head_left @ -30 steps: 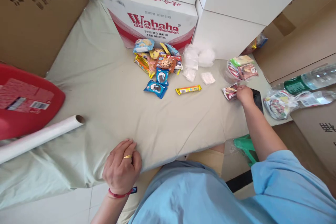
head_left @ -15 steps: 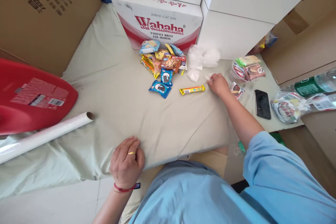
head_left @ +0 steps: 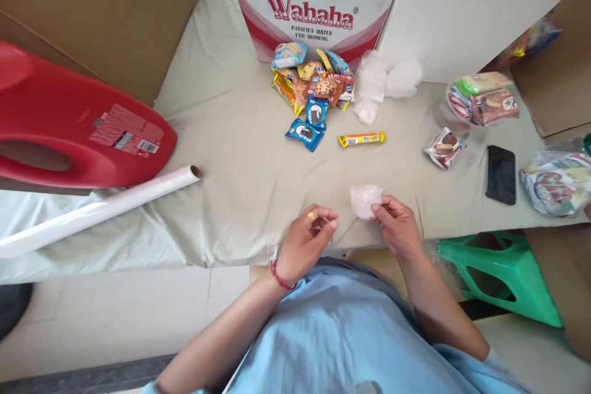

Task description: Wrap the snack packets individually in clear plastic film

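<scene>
Between thumb and fingers, my right hand (head_left: 398,226) pinches a small whitish see-through plastic bag (head_left: 364,201) above the table's front edge. To its left, my left hand (head_left: 308,239) holds nothing, its fingers loosely curled and the thumb a little apart from them. Beyond the hands lies a yellow wrapped snack bar (head_left: 361,139). Two blue snack packets (head_left: 305,133) lie left of it, against a heap of mixed wrapped snacks (head_left: 323,86). More clear plastic bags (head_left: 372,77) lie beside that heap.
Behind the snacks stands a Wahaha water carton (head_left: 318,18). A snack packet (head_left: 446,148), a filled clear tub (head_left: 455,112) and a black phone (head_left: 501,175) are at right. A red jug (head_left: 92,129) and white roll (head_left: 106,212) lie left. A green stool (head_left: 503,277) stands below.
My right hand has drawn back toward my body, bringing the small plastic bag with it. My left hand has come off the table edge and moved right, toward the bag. The view has shifted.
</scene>
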A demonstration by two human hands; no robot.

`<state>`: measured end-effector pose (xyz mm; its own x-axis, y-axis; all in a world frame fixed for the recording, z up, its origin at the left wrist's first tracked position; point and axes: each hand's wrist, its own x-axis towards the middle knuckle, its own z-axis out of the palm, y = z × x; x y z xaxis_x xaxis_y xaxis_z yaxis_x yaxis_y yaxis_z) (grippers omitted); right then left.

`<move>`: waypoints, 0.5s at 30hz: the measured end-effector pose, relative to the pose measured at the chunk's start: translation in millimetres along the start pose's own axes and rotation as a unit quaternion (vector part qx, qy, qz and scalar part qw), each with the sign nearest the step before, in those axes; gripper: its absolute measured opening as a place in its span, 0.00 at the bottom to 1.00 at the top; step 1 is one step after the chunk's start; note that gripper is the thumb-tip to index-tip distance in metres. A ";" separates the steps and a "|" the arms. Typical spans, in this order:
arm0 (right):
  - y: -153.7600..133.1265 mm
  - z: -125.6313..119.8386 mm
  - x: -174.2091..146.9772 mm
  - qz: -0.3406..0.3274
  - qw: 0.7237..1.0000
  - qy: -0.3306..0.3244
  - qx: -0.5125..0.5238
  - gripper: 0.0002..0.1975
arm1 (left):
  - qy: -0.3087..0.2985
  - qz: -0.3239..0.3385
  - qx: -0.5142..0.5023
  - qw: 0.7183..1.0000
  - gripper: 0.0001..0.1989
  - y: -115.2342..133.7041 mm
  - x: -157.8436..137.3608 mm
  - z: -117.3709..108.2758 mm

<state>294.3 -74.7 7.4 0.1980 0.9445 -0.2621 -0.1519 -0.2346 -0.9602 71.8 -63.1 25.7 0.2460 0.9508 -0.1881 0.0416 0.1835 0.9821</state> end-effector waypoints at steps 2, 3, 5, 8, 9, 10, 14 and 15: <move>2.0 15.0 -9.2 -0.059 0.995 -0.049 -0.069 0.11 | -0.024 -0.054 -0.055 0.997 0.20 2.7 12.1 13.7; 1.0 20.4 -11.2 -0.083 0.989 -0.077 -0.100 0.09 | -0.032 -0.073 -0.082 0.993 0.22 3.1 16.3 18.3; -3.3 26.3 -11.3 -0.102 0.980 -0.117 -0.125 0.10 | -0.027 -0.089 -0.126 0.988 0.24 1.7 20.1 22.4; -8.6 26.7 -5.4 -0.049 0.987 -0.133 -0.079 0.15 | 0.021 -0.094 -0.159 0.983 0.24 -5.4 16.6 17.2; -9.0 26.1 -3.0 -0.023 0.989 -0.135 -0.054 0.17 | 0.035 -0.100 -0.163 0.981 0.24 -8.2 13.9 13.7; -8.8 25.6 -0.7 0.001 0.990 -0.138 -0.029 0.18 | 0.046 -0.110 -0.164 0.979 0.24 -10.6 11.0 9.9; -6.5 29.1 5.2 0.069 0.988 -0.127 0.061 0.21 | 0.077 -0.137 -0.162 0.974 0.25 -13.7 1.7 -5.2; -6.6 30.8 6.1 0.083 0.986 -0.122 0.082 0.21 | 0.080 -0.136 -0.161 0.974 0.25 -13.0 0.5 -8.8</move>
<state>266.7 -60.3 15.1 -0.0779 0.9282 -0.3637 -0.3207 -0.3688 -0.8724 62.8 -62.8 12.8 0.1124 0.8782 -0.4649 -0.2286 0.4781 0.8480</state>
